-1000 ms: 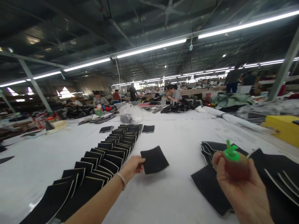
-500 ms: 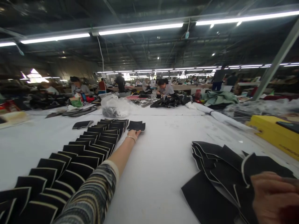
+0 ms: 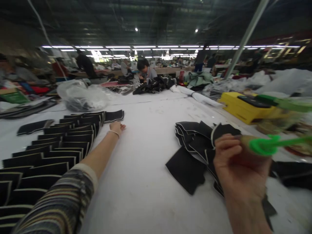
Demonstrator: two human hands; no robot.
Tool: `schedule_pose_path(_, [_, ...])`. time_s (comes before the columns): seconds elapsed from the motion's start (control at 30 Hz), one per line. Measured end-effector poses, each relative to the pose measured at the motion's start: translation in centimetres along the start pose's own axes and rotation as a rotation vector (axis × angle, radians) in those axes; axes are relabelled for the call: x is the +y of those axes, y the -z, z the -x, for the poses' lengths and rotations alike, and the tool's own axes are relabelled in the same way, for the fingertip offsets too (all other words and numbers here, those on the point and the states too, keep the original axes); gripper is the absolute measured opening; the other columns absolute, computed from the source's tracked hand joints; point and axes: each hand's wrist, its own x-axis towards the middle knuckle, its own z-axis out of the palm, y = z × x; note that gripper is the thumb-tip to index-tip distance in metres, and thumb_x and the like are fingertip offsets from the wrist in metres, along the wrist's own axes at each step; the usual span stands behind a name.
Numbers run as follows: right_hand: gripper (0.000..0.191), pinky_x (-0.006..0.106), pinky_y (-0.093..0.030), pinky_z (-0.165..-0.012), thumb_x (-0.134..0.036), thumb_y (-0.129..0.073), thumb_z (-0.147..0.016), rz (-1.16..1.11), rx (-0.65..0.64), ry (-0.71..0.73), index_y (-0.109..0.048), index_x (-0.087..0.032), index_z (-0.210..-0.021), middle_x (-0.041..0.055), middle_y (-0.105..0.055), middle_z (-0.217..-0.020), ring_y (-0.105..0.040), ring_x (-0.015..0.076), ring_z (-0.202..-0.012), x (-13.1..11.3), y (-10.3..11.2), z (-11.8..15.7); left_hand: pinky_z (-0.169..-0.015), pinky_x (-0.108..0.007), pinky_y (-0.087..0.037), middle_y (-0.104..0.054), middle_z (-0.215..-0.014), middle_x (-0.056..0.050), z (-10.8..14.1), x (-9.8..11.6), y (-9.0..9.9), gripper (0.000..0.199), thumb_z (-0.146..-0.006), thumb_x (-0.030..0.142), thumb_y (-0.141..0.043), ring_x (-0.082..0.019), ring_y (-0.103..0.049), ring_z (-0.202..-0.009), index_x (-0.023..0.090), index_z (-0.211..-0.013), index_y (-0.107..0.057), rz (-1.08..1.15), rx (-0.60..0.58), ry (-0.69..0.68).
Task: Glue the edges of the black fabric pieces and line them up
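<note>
My left hand, a band on its wrist, is just below a small stack of black pieces at the far end of overlapping rows of black pale-edged pieces. Its fingers are slightly apart with nothing visible in them. At the right, my right hand is wrapped round a brownish handle-like tool with a bright green part at its end, blurred. Under and left of that hand lies a loose pile of black pieces on the white table.
A yellow box stands at the right beside clear plastic. A plastic bag lies at the back left, near a separate black piece. A white roll runs along the back right. People sit or stand beyond the table.
The view has turned right and down. My left hand has let go of the stack's edge and drawn back slightly. My right hand has come further into view, showing the green-ended tool.
</note>
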Motion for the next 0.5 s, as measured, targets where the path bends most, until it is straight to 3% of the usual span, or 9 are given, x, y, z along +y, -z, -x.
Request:
schedule_pose_path(0.07, [0.067,0.027,-0.065,-0.062,-0.052,-0.07,-0.071,-0.012,-0.09,-0.034,-0.047,-0.018,-0.123,0.0071,-0.06,-0.096,-0.066,0.0169,-0.076,0.4,0.0,-0.1,-0.059,-0.019,-0.048,-0.064,-0.087,-0.002,4.2,-1.7,-1.3,0.021,-0.085,0.011,-0.064,-0.009,-0.057,-0.067,0.011,-0.105,-0.061,-0.133,-0.174,0.003])
schedule_pose_path(0.17, [0.065,0.028,-0.064,-0.069,-0.046,-0.075,-0.072,0.06,-0.14,-0.053,-0.045,-0.018,-0.123,0.0074,-0.059,-0.101,-0.065,0.0163,-0.085,0.0,0.8,-0.4,-0.061,-0.025,-0.049,-0.066,-0.079,-0.003,12.2,-5.0,-2.9,0.034,-0.061,0.017,-0.084,-0.015,-0.061,-0.068,0.012,-0.091,-0.067,-0.371,-0.57,-0.013])
schedule_pose_path(0.2, [0.064,0.027,-0.064,-0.071,-0.045,-0.075,-0.073,0.089,-0.145,-0.044,-0.046,-0.018,-0.123,0.0076,-0.059,-0.102,-0.065,0.0165,-0.088,-0.1,1.1,-0.5,-0.064,-0.026,-0.05,-0.067,-0.083,-0.003,14.9,-6.1,-3.3,0.04,-0.062,0.026,-0.084,-0.016,-0.062,-0.072,0.014,-0.096,-0.067,-0.587,-0.821,-0.107])
schedule_pose_path(0.23, [0.062,0.027,-0.064,-0.071,-0.044,-0.075,-0.074,0.118,-0.143,-0.029,-0.047,-0.017,-0.123,0.0079,-0.059,-0.102,-0.065,0.0169,-0.09,-0.1,1.4,-0.6,-0.067,-0.027,-0.05,-0.067,-0.085,-0.003,17.5,-7.2,-3.7,0.046,-0.061,0.031,-0.084,-0.018,-0.062,-0.075,0.015,-0.101,-0.066,-0.772,-0.954,-0.225])
schedule_pose_path(0.3, [0.058,0.026,-0.063,-0.071,-0.044,-0.074,-0.076,0.172,-0.128,0.011,-0.049,-0.015,-0.121,0.0087,-0.06,-0.101,-0.065,0.0179,-0.093,0.0,1.7,-0.8,-0.071,-0.029,-0.049,-0.067,-0.09,-0.006,21.6,-8.9,-4.4,0.049,-0.062,0.031,-0.082,-0.021,-0.061,-0.083,0.014,-0.105,-0.065,-1.028,-0.992,-0.385])
schedule_pose_path(0.37, [0.055,0.026,-0.063,-0.07,-0.044,-0.072,-0.078,0.217,-0.104,0.052,-0.051,-0.014,-0.119,0.0089,-0.062,-0.098,-0.066,0.0191,-0.094,0.1,1.9,-1.1,-0.071,-0.028,-0.047,-0.066,-0.09,-0.006,23.8,-9.8,-4.7,0.04,-0.065,0.021,-0.076,-0.021,-0.06,-0.084,0.012,-0.102,-0.065,-1.107,-0.949,-0.402])
schedule_pose_path(0.43, [0.054,0.027,-0.064,-0.068,-0.046,-0.07,-0.079,0.233,-0.063,0.086,-0.052,-0.013,-0.119,0.0087,-0.062,-0.096,-0.066,0.0203,-0.093,0.2,2.0,-1.4,-0.068,-0.025,-0.046,-0.066,-0.084,-0.003,24.4,-9.5,-4.2,0.031,-0.069,0.015,-0.069,-0.018,-0.06,-0.078,0.012,-0.1,-0.067,-1.102,-0.949,-0.377])
schedule_pose_path(0.5, [0.055,0.028,-0.064,-0.064,-0.049,-0.066,-0.081,0.216,-0.012,0.11,-0.053,-0.013,-0.119,0.0096,-0.062,-0.096,-0.067,0.0208,-0.09,0.0,1.9,-1.6,-0.067,-0.022,-0.045,-0.064,-0.078,0.0,23.9,-8.2,-2.1,0.029,-0.071,0.012,-0.063,-0.014,-0.058,-0.073,0.015,-0.1,-0.069,-1.082,-0.97,-0.361])
